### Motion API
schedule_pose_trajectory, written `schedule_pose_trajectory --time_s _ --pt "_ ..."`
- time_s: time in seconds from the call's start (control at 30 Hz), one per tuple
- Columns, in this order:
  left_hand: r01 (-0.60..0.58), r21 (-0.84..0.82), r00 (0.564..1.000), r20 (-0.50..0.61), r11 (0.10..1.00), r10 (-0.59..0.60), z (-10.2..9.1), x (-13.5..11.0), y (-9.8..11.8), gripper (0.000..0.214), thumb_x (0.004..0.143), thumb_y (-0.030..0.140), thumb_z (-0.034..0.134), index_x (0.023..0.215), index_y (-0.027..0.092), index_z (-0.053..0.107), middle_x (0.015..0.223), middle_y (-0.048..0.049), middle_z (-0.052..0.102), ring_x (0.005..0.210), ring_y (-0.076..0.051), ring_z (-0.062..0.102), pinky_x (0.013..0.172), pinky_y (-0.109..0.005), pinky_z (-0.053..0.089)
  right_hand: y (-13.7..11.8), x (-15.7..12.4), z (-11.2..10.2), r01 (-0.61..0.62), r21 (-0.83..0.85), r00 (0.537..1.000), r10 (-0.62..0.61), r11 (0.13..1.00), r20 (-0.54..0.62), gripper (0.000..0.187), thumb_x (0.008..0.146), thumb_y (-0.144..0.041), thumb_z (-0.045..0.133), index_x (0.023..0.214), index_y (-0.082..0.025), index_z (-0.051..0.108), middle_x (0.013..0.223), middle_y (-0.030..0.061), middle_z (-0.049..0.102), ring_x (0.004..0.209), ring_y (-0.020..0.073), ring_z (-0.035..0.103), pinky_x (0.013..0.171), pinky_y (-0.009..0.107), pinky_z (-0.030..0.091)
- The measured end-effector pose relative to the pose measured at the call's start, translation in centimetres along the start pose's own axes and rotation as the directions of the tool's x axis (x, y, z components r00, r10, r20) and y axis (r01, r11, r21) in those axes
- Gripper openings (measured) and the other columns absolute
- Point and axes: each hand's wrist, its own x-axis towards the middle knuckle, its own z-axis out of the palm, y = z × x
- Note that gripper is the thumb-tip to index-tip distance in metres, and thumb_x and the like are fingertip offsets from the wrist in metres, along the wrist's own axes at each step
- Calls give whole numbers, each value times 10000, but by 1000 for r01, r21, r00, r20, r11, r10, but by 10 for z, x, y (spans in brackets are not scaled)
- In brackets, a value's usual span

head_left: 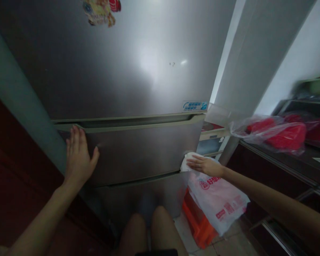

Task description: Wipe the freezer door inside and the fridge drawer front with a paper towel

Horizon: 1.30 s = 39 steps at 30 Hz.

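Note:
A silver refrigerator (pixel 138 153) with stacked door panels stands in front of me. My left hand (pixel 79 151) lies flat against the upper left corner of its middle panel, fingers stretched upward, thumb apart, holding nothing. At that panel's lower right edge, my right hand (pixel 200 165) presses a white cloth (pixel 185 163) to the metal, its fingers extended over it. Part of the cloth is hidden under the palm. Just below my right hand hangs a white plastic bag (pixel 218 199) with red print.
An orange plastic stool or crate (pixel 198 220) stands on the tiled floor under the bag. To the right, a dark counter (pixel 277 170) carries red items in clear plastic (pixel 285 131). A dark red panel (pixel 18 170) borders the left side. Magnets (pixel 100 12) sit on the upper door.

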Motion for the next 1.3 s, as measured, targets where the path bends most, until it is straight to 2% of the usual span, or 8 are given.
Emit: schedule_pose_trajectory --time_s 0.1,0.23,0.3,0.37,0.73,1.07,1.17,1.3 --pt "-3 -12 1000 6 1000 4 2 0 -2 796 929 338 457 1534 67 16 1601 -229 52 1486 -322 54 1188 -539 148 -18 3 -30 -239 21 935 236 971 -266 491 956 -99 371 1408 -270 460 1412 38 533 1412 192 346 1190 509 273" --pt "14 -16 1000 14 1000 -14 3 0 -3 812 922 350 464 1528 34 25 1598 -240 35 1485 -333 34 1192 -537 119 -31 32 -74 -471 258 530 504 844 -682 551 924 -61 303 1382 -301 496 1451 19 491 1385 190 401 1176 535 276" --pt "23 -19 1000 20 1000 -22 2 0 -3 814 920 346 467 1522 12 34 1597 -247 27 1485 -330 24 1196 -525 109 -25 52 -84 -482 377 333 563 791 -756 550 890 -61 338 1347 -292 539 1441 6 502 1367 182 430 1180 516 275" --pt "30 -28 999 26 999 -30 2 1 -2 806 920 339 459 1523 13 36 1599 -242 27 1487 -320 20 1199 -513 105 -13 71 -82 -493 454 222 611 742 -760 532 871 -82 367 1335 -263 555 1436 11 505 1358 176 442 1181 496 276" --pt "20 -28 999 37 999 -19 0 2 -1 794 928 354 438 1525 23 34 1602 -235 19 1488 -311 16 1196 -519 114 -4 116 -28 -473 587 0 666 658 -746 634 825 -92 287 1440 -161 424 1525 46 376 1432 144 310 1211 421 202" --pt "35 -18 998 59 999 -33 4 3 -7 837 921 435 405 1487 -86 76 1576 -306 27 1480 -356 8 1181 -551 107 -91 112 118 -410 877 -355 842 251 -407 580 871 -213 303 1398 -12 439 1494 168 397 1423 213 331 1197 473 199" --pt "28 -24 998 58 999 -26 3 3 -6 837 921 441 394 1486 -89 77 1574 -311 29 1480 -357 7 1181 -549 107 -98 128 123 -387 900 -408 838 202 -363 585 894 -248 293 1427 -31 399 1534 157 328 1450 211 270 1200 480 173" --pt "34 -24 998 54 999 -32 3 3 -5 847 917 447 402 1488 -86 73 1574 -312 27 1479 -361 1 1175 -562 111 -88 159 92 -375 901 -419 828 216 -373 571 928 -274 281 1463 -92 361 1568 125 265 1472 184 202 1207 459 152"
